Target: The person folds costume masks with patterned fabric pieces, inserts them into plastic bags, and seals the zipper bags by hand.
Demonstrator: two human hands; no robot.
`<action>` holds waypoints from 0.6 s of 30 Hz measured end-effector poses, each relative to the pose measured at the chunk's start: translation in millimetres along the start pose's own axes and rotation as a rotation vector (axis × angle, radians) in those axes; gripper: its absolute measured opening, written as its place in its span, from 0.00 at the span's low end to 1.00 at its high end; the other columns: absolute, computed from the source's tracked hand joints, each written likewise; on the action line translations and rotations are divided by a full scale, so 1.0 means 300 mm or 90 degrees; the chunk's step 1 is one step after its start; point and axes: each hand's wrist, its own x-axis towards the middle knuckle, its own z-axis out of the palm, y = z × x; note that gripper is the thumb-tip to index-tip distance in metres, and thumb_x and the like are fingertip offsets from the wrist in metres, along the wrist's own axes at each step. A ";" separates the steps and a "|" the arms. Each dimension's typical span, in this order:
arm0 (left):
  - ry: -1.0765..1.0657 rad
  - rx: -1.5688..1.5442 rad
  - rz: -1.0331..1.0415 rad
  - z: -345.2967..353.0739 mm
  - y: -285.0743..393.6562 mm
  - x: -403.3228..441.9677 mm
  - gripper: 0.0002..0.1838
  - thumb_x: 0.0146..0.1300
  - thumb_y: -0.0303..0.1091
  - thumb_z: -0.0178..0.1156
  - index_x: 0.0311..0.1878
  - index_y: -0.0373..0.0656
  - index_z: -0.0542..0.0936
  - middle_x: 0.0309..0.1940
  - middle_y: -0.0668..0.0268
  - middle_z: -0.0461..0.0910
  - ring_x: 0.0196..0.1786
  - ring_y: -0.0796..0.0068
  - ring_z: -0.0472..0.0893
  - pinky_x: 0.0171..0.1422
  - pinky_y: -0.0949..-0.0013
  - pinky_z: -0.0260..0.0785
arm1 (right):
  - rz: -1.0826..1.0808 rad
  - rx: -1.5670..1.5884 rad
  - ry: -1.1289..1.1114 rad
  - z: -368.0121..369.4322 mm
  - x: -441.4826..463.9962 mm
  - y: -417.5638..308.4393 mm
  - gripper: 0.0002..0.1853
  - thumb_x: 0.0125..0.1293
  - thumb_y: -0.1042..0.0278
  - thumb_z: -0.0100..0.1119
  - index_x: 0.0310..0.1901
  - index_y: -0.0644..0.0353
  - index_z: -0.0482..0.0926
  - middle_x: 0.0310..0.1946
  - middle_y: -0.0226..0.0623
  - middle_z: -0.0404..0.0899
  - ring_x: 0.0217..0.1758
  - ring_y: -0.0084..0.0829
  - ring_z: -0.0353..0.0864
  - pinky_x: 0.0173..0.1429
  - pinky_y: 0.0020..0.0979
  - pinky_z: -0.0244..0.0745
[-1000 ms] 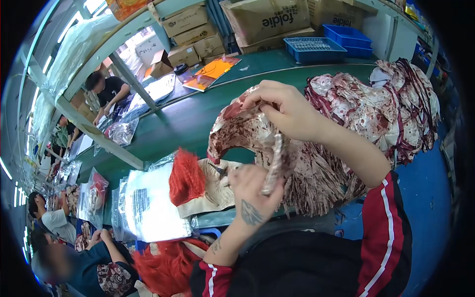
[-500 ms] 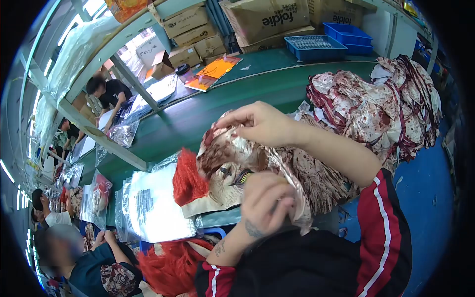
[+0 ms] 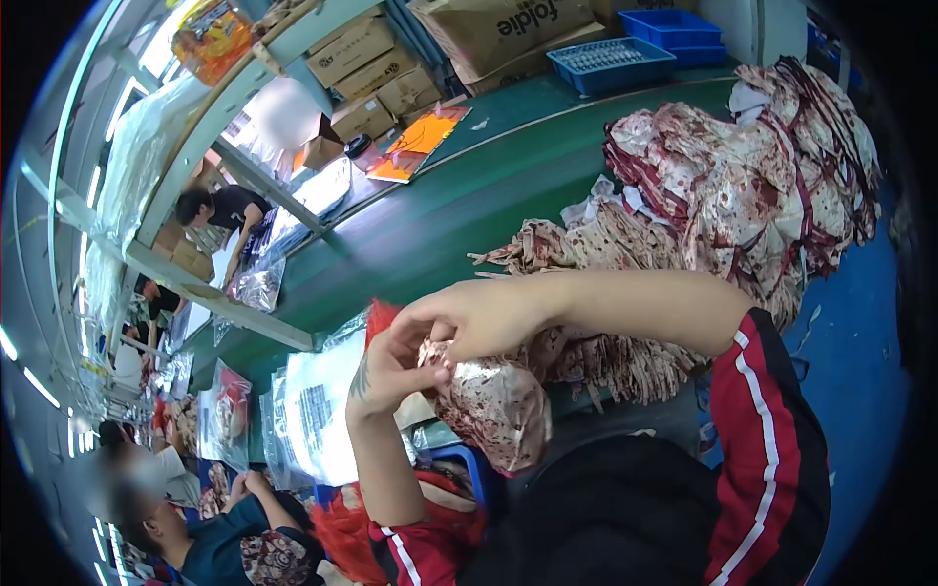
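My left hand [image 3: 384, 369] and my right hand [image 3: 493, 317] meet over the work surface, fingers curled together. Both are closed on a cream cloth with blood-red spatter [image 3: 498, 410], which hangs bunched below them. Behind my hands, red hair [image 3: 381, 317] of a clown mask shows; its face is mostly hidden by them. Just left of my left wrist lies a stack of clear plastic bags [image 3: 318, 410]. Below my left forearm, more red-haired masks [image 3: 347, 532] fill a blue bin [image 3: 476, 469].
To the right, a large heap of spattered garments [image 3: 723, 195] lies on the green belt [image 3: 420, 230], with fringed cloth strips [image 3: 586, 254] beside it. Blue trays [image 3: 611, 66], cardboard boxes [image 3: 366, 68] and a lidded cup [image 3: 362, 151] stand at the back. A co-worker [image 3: 225, 532] sits at lower left.
My left hand has moved up and left to join my right hand, which has come down. The spattered cloth is now bunched below them, and the mask's face is covered.
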 end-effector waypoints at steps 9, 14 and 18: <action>-0.027 -0.018 -0.061 -0.080 -0.025 -0.031 0.16 0.46 0.20 0.70 0.40 0.29 0.81 0.37 0.57 0.83 0.45 0.68 0.82 0.53 0.64 0.72 | -0.066 -0.072 0.061 0.021 -0.016 -0.002 0.33 0.60 0.73 0.63 0.68 0.64 0.65 0.49 0.51 0.83 0.50 0.38 0.85 0.54 0.36 0.76; 0.025 0.013 0.026 -0.078 -0.004 -0.056 0.09 0.47 0.20 0.68 0.34 0.31 0.81 0.36 0.57 0.84 0.43 0.66 0.82 0.51 0.63 0.72 | 0.092 -0.206 0.004 -0.061 -0.134 -0.083 0.31 0.60 0.71 0.63 0.66 0.64 0.69 0.47 0.53 0.83 0.49 0.44 0.84 0.53 0.38 0.76; 0.190 0.403 0.053 -0.048 0.013 -0.100 0.09 0.48 0.22 0.72 0.33 0.35 0.82 0.34 0.60 0.86 0.46 0.66 0.84 0.53 0.63 0.70 | -0.032 -0.329 0.047 -0.086 -0.202 0.027 0.27 0.57 0.76 0.60 0.61 0.63 0.74 0.45 0.52 0.83 0.45 0.47 0.84 0.52 0.40 0.76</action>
